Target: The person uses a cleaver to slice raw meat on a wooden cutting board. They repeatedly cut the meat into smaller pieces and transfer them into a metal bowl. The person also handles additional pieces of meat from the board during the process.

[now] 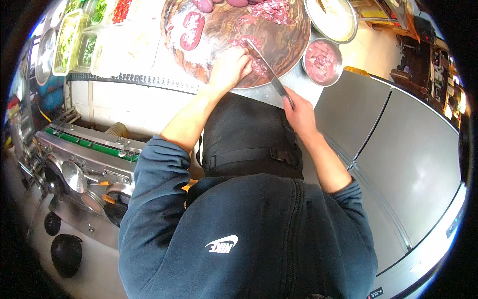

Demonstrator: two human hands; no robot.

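Note:
My right hand (301,114) grips the handle of a kitchen knife (274,80), whose blade slants up and left over a round wooden cutting board (220,28). Close to the blade tip, my left hand (232,66) rests with curled fingers against dark red cut meat (259,67); its fingertips are partly hidden. A halved kidney-like organ (192,31) with a white core lies on the board's left part. Several whole reddish organs (203,5) sit at the top edge, beside a pile of chopped pink and red scraps (272,12).
Right of the board stand a metal bowl of sliced meat (322,61) and a larger bowl with pale contents (334,18). Containers of cut greens (67,43) and chopped red peppers (122,10) are at the upper left. A stove with ladles (74,175) lies left, a steel cabinet (403,149) right.

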